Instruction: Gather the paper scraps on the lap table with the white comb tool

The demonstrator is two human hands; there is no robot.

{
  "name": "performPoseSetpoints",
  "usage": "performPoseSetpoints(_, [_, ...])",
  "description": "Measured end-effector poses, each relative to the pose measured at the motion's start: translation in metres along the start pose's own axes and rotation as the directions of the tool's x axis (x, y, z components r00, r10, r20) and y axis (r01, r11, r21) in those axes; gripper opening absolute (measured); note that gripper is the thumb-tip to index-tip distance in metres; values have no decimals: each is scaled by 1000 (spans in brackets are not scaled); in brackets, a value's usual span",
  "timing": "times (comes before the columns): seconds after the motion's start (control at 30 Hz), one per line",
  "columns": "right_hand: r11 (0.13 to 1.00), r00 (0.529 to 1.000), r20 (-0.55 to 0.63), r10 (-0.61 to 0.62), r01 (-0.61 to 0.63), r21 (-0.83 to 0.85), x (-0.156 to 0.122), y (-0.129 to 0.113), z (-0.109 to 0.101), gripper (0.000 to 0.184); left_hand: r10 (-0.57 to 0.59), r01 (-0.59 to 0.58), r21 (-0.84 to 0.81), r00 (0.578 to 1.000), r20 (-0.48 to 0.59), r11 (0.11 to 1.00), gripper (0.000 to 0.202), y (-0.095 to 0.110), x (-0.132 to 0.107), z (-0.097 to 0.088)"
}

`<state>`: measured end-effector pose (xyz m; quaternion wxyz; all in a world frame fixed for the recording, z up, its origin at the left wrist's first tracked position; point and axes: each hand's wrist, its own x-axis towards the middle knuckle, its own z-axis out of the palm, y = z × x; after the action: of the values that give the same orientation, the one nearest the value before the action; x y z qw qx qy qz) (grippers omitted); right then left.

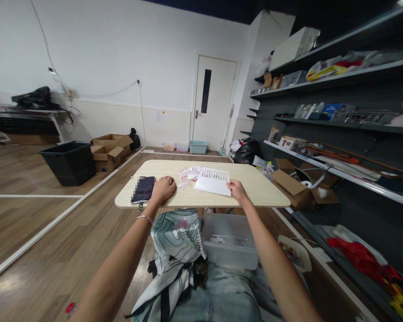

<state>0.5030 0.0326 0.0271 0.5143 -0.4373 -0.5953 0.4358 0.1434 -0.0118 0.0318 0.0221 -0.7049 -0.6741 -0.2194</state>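
On the pale table (262, 190), my right hand (237, 190) grips the near right corner of a white sheet (211, 184) between thumb and fingers. Rows of small slots or marks run across the sheet's far half. A loose pile of small white and pinkish pieces (190, 173) lies just left of the sheet, partly behind it. My left hand (165, 188) rests on the tabletop with its fingers curled together; whatever may be under them is hidden. Close beside it on the left lies a dark phone (144, 188).
A clear plastic bin (230, 241) sits at my lap under the table's near edge, beside a patterned cloth bag (176, 235). Shelves (352, 120) line the right wall, with an open cardboard box (290, 190) below. A black bin (69, 163) stands on the left floor.
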Motion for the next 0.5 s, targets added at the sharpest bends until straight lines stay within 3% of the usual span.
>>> performPoseSetpoints(0.27, [999, 996, 74, 42, -44, 27, -5, -8, 2, 40, -2, 2, 5, 1000, 4, 1000, 34, 0, 0, 0])
performPoseSetpoints(0.5, [995, 997, 33, 63, -66, 81, -10, -18, 1, 33, 1, -1, -13, 1000, -6, 1000, 35, -1, 0, 1])
